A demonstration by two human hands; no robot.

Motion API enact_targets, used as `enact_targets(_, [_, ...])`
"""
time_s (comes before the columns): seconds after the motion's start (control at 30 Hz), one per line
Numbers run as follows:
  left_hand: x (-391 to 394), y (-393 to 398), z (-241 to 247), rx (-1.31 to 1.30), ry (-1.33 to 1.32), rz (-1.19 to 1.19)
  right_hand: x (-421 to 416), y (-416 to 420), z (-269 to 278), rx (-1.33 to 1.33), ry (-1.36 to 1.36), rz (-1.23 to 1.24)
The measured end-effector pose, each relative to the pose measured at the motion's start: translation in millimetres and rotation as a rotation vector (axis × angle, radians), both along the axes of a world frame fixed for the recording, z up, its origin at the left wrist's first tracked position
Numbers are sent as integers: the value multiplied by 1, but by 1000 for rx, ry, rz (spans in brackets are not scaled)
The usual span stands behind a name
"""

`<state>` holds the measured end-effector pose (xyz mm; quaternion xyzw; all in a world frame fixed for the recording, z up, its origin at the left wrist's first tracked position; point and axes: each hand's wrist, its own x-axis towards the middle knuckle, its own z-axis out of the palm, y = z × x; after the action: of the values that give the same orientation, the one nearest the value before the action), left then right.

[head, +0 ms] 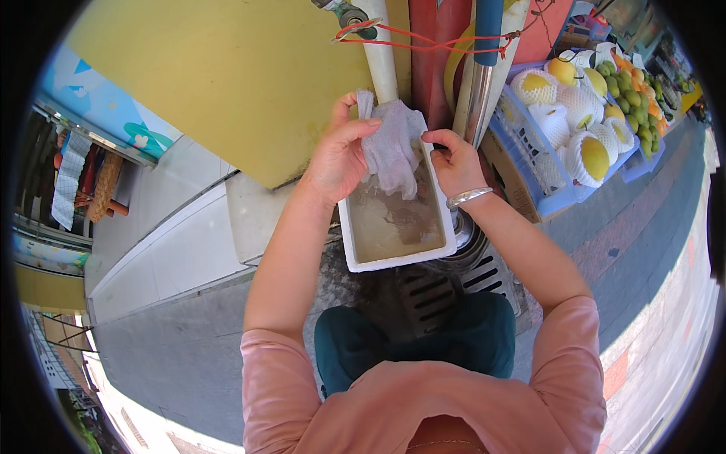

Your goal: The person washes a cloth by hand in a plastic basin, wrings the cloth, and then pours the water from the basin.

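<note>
A wet, pale grey cloth point(392, 148) hangs over the far half of a white foam box point(401, 264) that holds murky water. My left hand point(344, 148) grips the cloth's left edge between thumb and fingers. At the cloth's right side is my right hand point(454, 162), its thumb and index finger close together by the box's right rim; whether they pinch the cloth's edge cannot be told. A silver bangle point(469, 196) is on my right wrist. The lower end of the cloth hangs at the water.
A white pipe point(381, 62) and a tap point(356, 21) with a red cord point(431, 41) stand beyond the box. At right, a blue plastic crate point(533, 153) holds net-wrapped fruit. Below lies a drain grate point(431, 298); a metal pole point(480, 105) rises beside the box. A yellow panel point(227, 74) stands at left.
</note>
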<state>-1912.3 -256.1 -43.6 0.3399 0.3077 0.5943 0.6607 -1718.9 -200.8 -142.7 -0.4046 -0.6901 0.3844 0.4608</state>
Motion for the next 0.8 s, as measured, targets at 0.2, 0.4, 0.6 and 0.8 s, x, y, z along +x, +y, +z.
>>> enact_targets(0.2, [-10,1,-54,-164,342,87,-4,-11,11,89,62,-10])
enact_targets(0.4, [-30,-6,-147,-150,1435,-31,0,-20,10,344,-148,73])
enact_targets(0.6, [6,-16,-129,136,1813,49,10,-25,0,277,-251,86])
enact_targets(0.8, [-9,-7,-167,-108,1672,-96,2,-29,3,226,-340,152])
